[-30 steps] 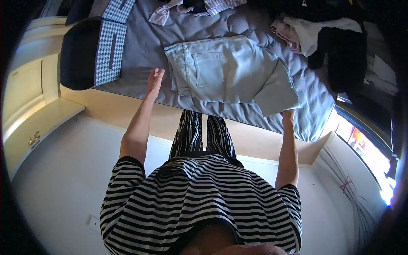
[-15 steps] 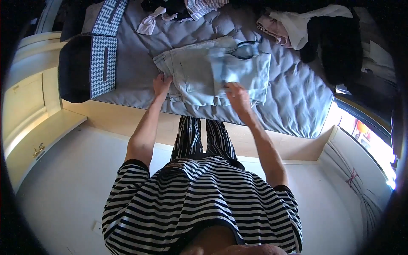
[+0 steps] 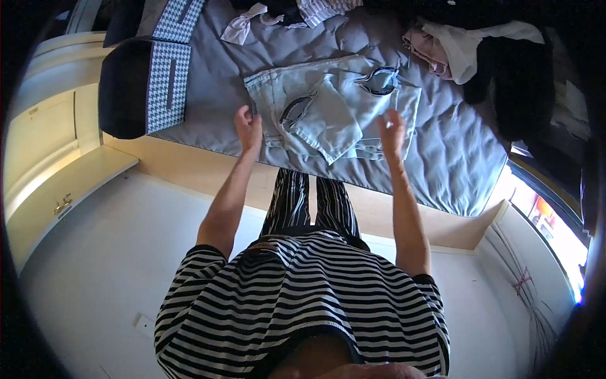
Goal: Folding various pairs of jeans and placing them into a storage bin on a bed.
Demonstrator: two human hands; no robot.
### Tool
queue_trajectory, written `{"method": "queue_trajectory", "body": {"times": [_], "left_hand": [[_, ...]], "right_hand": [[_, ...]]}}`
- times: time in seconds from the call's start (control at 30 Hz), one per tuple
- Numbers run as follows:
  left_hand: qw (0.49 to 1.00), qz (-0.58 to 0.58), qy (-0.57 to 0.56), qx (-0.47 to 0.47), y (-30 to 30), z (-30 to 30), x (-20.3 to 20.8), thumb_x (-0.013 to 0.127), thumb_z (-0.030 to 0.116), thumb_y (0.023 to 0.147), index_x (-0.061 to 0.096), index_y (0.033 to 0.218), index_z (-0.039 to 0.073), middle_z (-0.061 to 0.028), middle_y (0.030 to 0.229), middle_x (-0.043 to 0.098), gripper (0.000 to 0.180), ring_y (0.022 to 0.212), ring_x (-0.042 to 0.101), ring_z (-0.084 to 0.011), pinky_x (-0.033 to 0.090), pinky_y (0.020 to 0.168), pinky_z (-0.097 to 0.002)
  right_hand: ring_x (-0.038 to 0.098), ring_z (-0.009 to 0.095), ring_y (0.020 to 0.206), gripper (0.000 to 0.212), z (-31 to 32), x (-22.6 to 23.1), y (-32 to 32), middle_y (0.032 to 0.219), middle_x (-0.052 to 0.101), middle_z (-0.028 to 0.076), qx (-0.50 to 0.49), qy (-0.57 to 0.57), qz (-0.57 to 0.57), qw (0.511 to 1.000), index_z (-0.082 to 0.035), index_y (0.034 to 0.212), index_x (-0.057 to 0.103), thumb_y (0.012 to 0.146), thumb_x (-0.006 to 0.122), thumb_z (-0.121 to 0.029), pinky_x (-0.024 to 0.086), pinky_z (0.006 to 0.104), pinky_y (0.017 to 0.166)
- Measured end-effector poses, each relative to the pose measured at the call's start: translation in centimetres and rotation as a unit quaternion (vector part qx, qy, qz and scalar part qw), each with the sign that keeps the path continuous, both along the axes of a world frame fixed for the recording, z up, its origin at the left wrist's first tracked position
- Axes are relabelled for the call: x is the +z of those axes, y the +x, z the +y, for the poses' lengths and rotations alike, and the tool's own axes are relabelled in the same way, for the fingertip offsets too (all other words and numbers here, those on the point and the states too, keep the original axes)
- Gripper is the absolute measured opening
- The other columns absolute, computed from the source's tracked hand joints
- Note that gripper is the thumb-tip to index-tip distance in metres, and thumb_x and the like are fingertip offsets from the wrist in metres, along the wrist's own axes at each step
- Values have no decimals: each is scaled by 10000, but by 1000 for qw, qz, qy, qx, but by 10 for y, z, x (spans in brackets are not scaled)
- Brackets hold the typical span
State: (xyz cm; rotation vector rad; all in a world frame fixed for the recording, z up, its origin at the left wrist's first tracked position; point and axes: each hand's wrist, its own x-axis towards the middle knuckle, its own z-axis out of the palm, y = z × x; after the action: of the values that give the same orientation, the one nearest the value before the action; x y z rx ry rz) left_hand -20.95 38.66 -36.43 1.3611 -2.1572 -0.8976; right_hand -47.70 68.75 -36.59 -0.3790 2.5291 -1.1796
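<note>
A light-blue denim garment (image 3: pixel 315 104) lies partly folded on the grey quilted bedding, close to its front edge. Two dark-lined openings show on it, one near its middle and one at its far right. A pale folded part with a pointed corner (image 3: pixel 328 136) lies across the garment toward me. At the garment's left edge is my left hand (image 3: pixel 249 129), its fingers apart and nothing seen in them. My right hand (image 3: pixel 392 134) hovers over the right part of the cloth, fingers loosely bent and apart, with no cloth visibly gripped.
Grey bedding (image 3: pixel 454 158) spreads under everything. Boxes with black-and-white houndstooth trim (image 3: pixel 167 88) stand at the left. Along the back lie a striped cloth (image 3: pixel 322 9), a pale pink piece (image 3: pixel 243 25), a white cloth (image 3: pixel 464 54) and dark clothing (image 3: pixel 521 82).
My right hand has moved right, off the garment's middle. The blurred cloth there now lies flat, with a second dark-lined opening showing. My left hand has opened away from the left edge.
</note>
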Motion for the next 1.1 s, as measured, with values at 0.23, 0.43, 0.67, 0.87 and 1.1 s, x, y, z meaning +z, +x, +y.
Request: {"method": "queue_trajectory", "body": {"times": [0.23, 0.43, 0.67, 0.87, 1.1], "left_hand": [[916, 72, 393, 37, -13, 119, 52, 626, 299, 881, 574, 1053, 17, -52, 832, 614, 334, 728, 569, -114, 453, 625, -254], [826, 3, 562, 48, -47, 156, 49, 629, 365, 881, 564, 1086, 21, -46, 920, 604, 405, 738, 572, -97, 462, 602, -230], [765, 115, 599, 208, -60, 165, 25, 682, 278, 846, 565, 948, 69, 13, 748, 564, 261, 568, 482, -50, 418, 513, -209], [959, 72, 257, -95, -86, 152, 101, 593, 136, 843, 524, 912, -8, -104, 807, 624, 173, 693, 591, -318, 459, 622, -364], [949, 35, 42, -312, -96, 163, 115, 644, 107, 762, 593, 950, 29, -145, 941, 605, 210, 952, 553, -342, 430, 864, -435]], "right_hand": [[538, 367, 1058, 634, 12, -29, -34, 1118, 566, 213, -29, 195, -23, 980, -29, 1188, 528, 714, 701, -414, 431, 465, 885], [627, 361, 853, 558, -9, -14, -27, 892, 647, 216, -78, -4, -231, 970, 53, 1061, 585, 744, 704, -392, 479, 440, 773], [642, 383, 886, 404, -60, 85, 2, 952, 657, 231, 112, 39, -9, 993, 30, 1121, 571, 865, 577, -284, 479, 430, 745], [641, 346, 907, 329, -70, 118, 44, 1023, 642, 223, 256, -37, -220, 941, -33, 1134, 618, 881, 601, -243, 489, 385, 759], [595, 173, 805, 461, -63, 74, 59, 870, 626, 83, 93, -159, -398, 899, 39, 1166, 526, 822, 667, -232, 491, 301, 701]]}}
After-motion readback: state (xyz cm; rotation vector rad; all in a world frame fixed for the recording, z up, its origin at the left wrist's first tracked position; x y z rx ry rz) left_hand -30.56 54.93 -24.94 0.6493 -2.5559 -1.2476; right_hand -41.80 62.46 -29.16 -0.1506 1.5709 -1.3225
